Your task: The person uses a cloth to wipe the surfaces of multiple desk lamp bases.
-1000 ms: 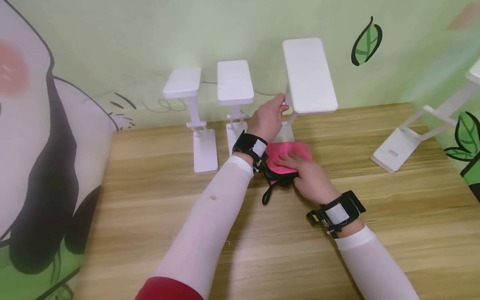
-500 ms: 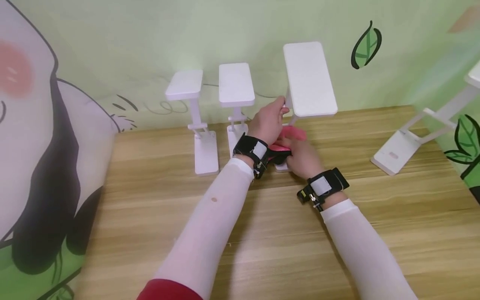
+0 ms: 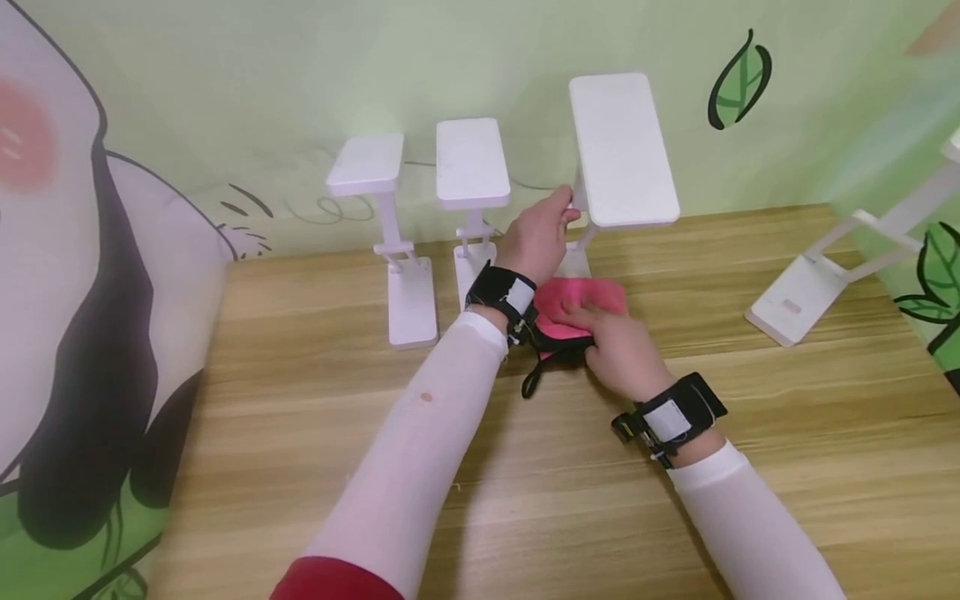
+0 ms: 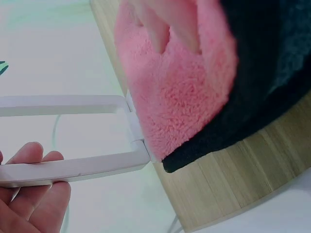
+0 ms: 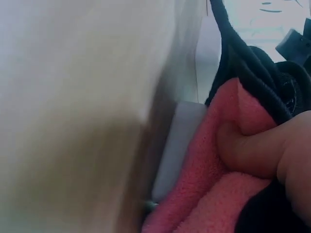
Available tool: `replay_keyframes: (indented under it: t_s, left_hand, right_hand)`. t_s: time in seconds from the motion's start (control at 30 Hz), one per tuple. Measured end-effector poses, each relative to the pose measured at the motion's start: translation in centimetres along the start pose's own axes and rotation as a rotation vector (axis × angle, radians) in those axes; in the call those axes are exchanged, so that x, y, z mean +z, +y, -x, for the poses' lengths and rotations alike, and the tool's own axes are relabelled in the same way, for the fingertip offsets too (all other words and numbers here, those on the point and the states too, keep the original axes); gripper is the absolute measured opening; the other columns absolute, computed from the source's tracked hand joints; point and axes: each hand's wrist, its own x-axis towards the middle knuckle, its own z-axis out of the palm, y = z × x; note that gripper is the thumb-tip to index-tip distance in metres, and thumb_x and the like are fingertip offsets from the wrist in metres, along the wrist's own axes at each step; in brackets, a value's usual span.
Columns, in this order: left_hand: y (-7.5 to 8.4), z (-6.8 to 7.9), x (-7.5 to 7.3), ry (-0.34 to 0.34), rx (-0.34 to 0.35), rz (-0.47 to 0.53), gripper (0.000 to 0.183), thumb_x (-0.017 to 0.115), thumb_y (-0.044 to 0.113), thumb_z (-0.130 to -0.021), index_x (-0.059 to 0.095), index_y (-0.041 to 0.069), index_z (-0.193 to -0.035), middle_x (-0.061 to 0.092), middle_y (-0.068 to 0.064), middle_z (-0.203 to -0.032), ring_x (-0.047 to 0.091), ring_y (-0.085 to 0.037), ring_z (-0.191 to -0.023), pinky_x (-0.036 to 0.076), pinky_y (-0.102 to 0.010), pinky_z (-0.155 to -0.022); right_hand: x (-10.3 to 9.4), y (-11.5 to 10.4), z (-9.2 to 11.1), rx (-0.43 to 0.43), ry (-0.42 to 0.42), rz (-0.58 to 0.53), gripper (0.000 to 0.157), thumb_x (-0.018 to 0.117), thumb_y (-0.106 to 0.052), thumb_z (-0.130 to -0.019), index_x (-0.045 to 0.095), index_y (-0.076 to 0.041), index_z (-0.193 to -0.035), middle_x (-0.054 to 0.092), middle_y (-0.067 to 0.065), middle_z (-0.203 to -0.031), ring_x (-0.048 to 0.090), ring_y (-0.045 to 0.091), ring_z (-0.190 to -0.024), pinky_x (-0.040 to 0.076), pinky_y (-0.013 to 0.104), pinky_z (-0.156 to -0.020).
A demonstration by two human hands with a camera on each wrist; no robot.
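The left hand (image 3: 534, 237) grips the folding arm of a white desk lamp (image 3: 625, 150); the left wrist view shows thumb and fingers on either side of one bar (image 4: 77, 167) of its frame. The right hand (image 3: 628, 354) lies on a pink and black cloth (image 3: 596, 292), right of centre in the head view, its fingers extended over the plush and its thumb pressed into a fold. The cloth lies over the front of the lamp's base (image 3: 573, 265), whose back end shows above it.

Around them, two more lamps (image 3: 366, 162) (image 3: 471, 158) stand left of centre, and another lamp (image 3: 798, 300) at the right edge. All stand on the wooden table (image 3: 375, 467).

The step in hand looks like wiping the base while the left hand steadies the lamp. The next stroke probably calls for light, even pressure, with the arm held firmly so the base does not slide.
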Motion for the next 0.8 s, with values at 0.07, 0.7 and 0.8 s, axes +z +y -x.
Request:
replay_keyframes:
  t_s: [0.07, 0.7, 0.8]
  left_hand:
    - [0.1, 0.0, 0.0, 0.007, 0.005, -0.009, 0.015, 0.036, 0.025, -0.101, 0.047, 0.015, -0.103, 0.068, 0.009, -0.117, 0.056, -0.012, -0.061, 0.037, -0.026, -0.045]
    - [0.1, 0.0, 0.3, 0.041, 0.023, -0.028, 0.022, 0.036, 0.035, -0.098, 0.046, 0.016, -0.099, 0.067, 0.004, -0.091, 0.054, -0.014, -0.061, 0.041, -0.026, -0.049]
    - [0.0, 0.0, 0.1, 0.064, 0.034, -0.045, 0.021, 0.036, 0.034, -0.099, 0.046, 0.016, -0.098, 0.065, 0.002, -0.085, 0.054, -0.014, -0.060, 0.041, -0.026, -0.049]
  right_hand:
    - [0.0, 0.2, -0.6, 0.006, -0.001, 0.004, 0.067, 0.053, 0.008, -0.069, 0.060, -0.026, -0.126, 0.070, 0.007, -0.106, 0.055, 0.024, -0.059, 0.038, 0.032, -0.048]
    - [0.7, 1.5, -2.8, 0.061, 0.044, -0.125, 0.070, 0.056, 0.007, -0.067, 0.059, -0.030, -0.126, 0.065, 0.007, -0.121, 0.061, 0.026, -0.086, 0.048, 0.039, -0.070]
    - [0.5, 1.0, -1.0, 0.036, 0.048, -0.091, 0.071, 0.053, 0.010, -0.067, 0.060, -0.030, -0.126, 0.063, 0.003, -0.126, 0.063, 0.028, -0.092, 0.048, 0.038, -0.065]
